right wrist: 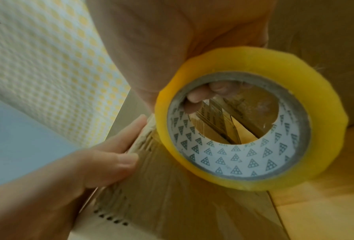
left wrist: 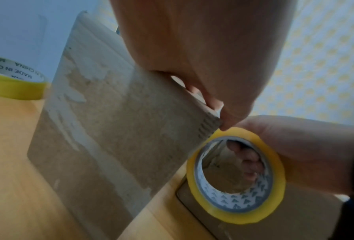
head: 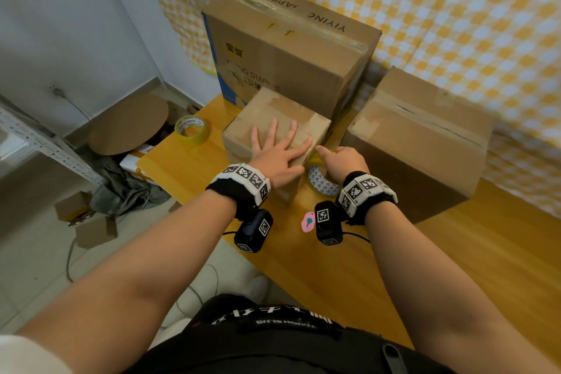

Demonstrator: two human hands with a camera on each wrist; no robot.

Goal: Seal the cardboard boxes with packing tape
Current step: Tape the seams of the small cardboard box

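- The left hand (head: 280, 152) lies flat on top of the small box (head: 267, 121), fingers spread and straight, pressing it to the desk (head: 318, 267).
- The right hand (head: 344, 159) grips a tape roll (head: 322, 184) at the box's near right corner, fingers curled through the core, the roll just beside the box's side.
- Risk: the box looks light; a hard pull on the tape could slide or tip it if the left hand eases off.
- Risk: the strip could go on skewed or wrinkled as it turns the corner, missing the seam.
- Risk: the thumb sits close to the roll, so tape may stick to it.
- A spare roll (head: 192, 130) stands left of the box; two larger boxes sit behind and right.
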